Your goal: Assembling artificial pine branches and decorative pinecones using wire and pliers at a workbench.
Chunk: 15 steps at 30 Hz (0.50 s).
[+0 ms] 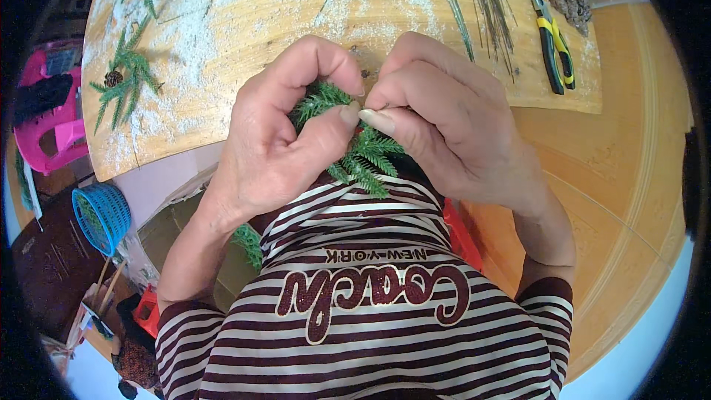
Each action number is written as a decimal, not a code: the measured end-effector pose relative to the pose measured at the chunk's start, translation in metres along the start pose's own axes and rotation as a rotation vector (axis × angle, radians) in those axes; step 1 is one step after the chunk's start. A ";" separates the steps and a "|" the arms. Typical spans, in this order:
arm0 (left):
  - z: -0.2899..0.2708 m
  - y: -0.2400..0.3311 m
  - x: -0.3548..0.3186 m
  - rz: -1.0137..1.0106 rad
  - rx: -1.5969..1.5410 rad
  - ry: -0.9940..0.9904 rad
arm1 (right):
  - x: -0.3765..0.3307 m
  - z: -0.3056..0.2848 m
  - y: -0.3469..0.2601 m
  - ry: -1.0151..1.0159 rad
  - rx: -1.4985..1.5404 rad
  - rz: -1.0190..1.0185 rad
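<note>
Board edge (170, 150); hands (285, 130) pinching sprig (368, 152).

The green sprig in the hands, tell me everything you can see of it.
The green sprig is a small feathery piece with flat, fern-like fronds, plastic-looking or possibly real. Its fronds fan downward toward the striped shirt. The left hand and right hand pinch its top between thumbs and forefingers, hiding the stem. A small spot of red shows by the thumb tips; what it is cannot be told.
</note>
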State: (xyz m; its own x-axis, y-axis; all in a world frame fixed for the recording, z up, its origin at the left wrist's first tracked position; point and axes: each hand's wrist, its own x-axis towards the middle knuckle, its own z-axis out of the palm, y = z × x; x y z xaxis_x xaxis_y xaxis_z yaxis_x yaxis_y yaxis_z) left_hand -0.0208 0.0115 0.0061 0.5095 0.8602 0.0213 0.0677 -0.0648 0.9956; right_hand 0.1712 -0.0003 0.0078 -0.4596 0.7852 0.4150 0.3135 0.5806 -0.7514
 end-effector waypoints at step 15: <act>0.002 -0.005 0.001 0.168 0.201 0.037 | -0.001 0.000 -0.002 -0.012 0.187 0.207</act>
State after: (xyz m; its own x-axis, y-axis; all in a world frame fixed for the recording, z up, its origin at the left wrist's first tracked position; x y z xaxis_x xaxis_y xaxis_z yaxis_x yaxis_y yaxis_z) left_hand -0.0190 0.0116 0.0005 0.4969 0.8464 0.1916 0.1560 -0.3043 0.9397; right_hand 0.1713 -0.0026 0.0088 -0.4122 0.8796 0.2373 0.2432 0.3572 -0.9018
